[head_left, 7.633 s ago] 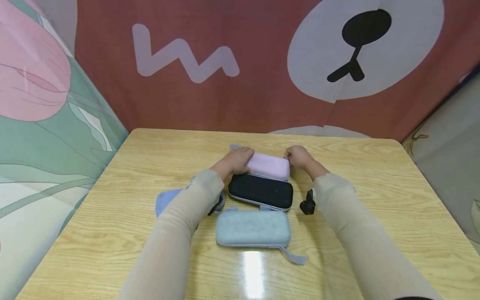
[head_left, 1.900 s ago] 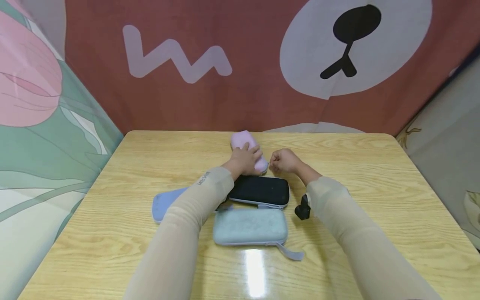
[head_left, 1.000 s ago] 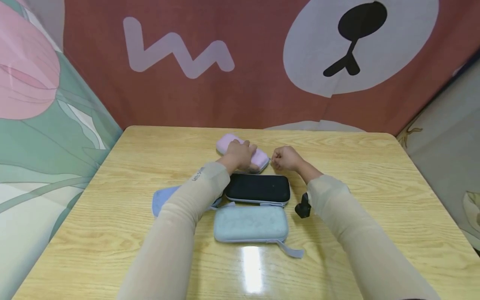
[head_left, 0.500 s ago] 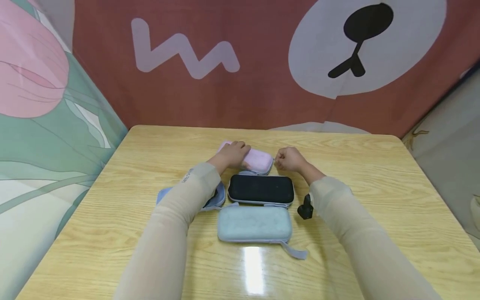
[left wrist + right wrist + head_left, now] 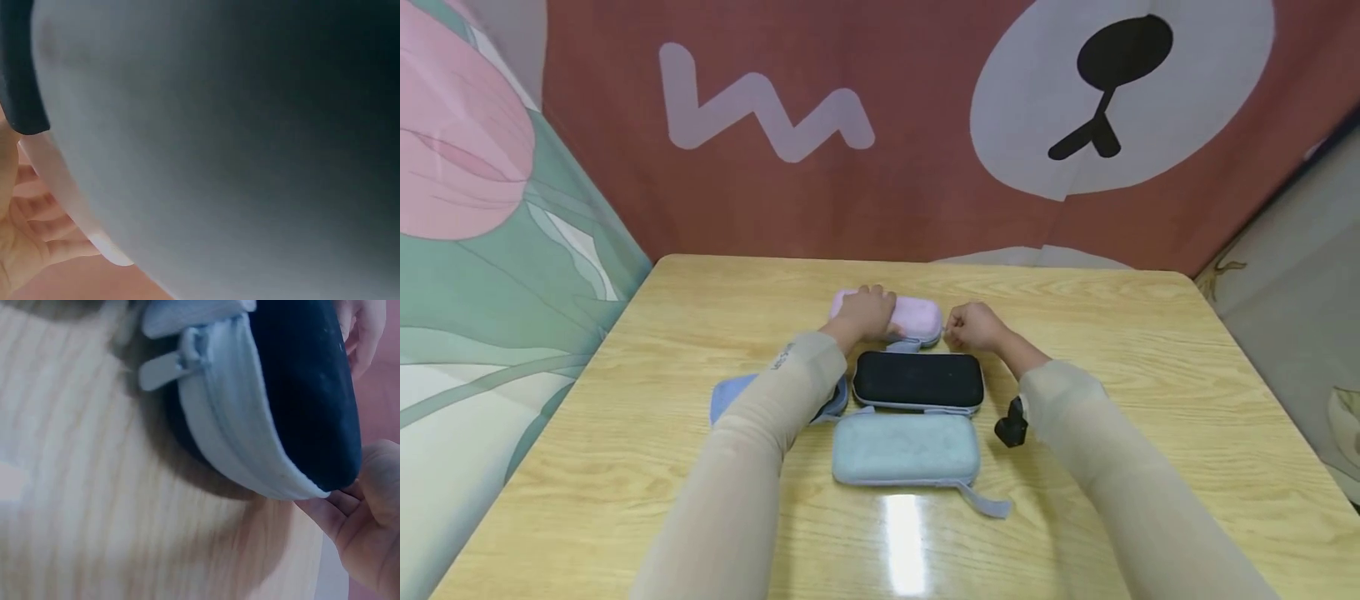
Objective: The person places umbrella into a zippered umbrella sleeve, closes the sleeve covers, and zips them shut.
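Note:
In the head view my left hand (image 5: 868, 313) grips the pink zippered case (image 5: 919, 317) at the back of the group, fingers over its top and thumb at the near side. My right hand (image 5: 976, 327) is curled at the case's right end and pinches the zipper pull there; the fingertips are mostly hidden. A pale strap shows at the case's near side. The right wrist view has my right hand partly behind a black case (image 5: 306, 394) with a pale zipper. In the left wrist view a blurred grey surface (image 5: 187, 156) covers most of the frame.
A light blue case (image 5: 906, 450) with a strap lies in front of the black one. A blue case (image 5: 730, 395) is partly under my left sleeve. Wrist camera hardware (image 5: 1012, 423) hangs below my right forearm. The wooden table (image 5: 1150, 400) ends at a brown curtain.
The pink case, slanted away from me earlier, has turned back to lie nearly crosswise under my left hand. My right hand stays at its right end. The other cases have hardly moved.

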The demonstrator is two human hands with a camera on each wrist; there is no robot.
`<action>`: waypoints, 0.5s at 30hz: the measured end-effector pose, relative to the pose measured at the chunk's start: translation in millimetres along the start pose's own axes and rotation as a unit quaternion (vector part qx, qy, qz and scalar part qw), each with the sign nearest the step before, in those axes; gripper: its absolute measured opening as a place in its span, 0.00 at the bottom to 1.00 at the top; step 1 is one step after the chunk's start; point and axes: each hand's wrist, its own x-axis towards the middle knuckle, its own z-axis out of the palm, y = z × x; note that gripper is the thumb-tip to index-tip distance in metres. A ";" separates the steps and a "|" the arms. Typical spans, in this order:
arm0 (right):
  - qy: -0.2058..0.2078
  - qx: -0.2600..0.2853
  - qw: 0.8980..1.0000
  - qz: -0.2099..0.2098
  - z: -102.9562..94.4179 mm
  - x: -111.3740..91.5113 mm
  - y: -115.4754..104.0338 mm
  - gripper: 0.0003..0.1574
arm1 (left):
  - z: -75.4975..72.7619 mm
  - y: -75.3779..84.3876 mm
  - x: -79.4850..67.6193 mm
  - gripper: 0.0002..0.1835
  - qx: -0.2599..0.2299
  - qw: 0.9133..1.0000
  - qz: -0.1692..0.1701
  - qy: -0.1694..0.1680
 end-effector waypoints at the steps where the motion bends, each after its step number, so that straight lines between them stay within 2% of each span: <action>1: -0.003 0.000 1.000 -0.003 1.0 -1.3 -0.6 0.10 | -0.1 0.6 -0.1 0.36 0.001 1.000 -0.005 -0.001; 8: 0.007 -0.023 0.999 -0.037 6.0 -7.9 -3.2 0.10 | -2.4 4.4 0.9 0.38 -0.008 0.999 -0.040 -0.013; 11: 0.018 -0.048 0.997 -0.057 8.1 -8.5 -2.2 0.09 | -2.6 6.6 1.7 0.38 -0.015 0.999 -0.045 -0.019; 15: 0.027 -0.054 0.995 -0.074 10.7 -9.1 -2.6 0.08 | -3.1 8.8 1.9 0.38 -0.020 0.998 -0.046 -0.025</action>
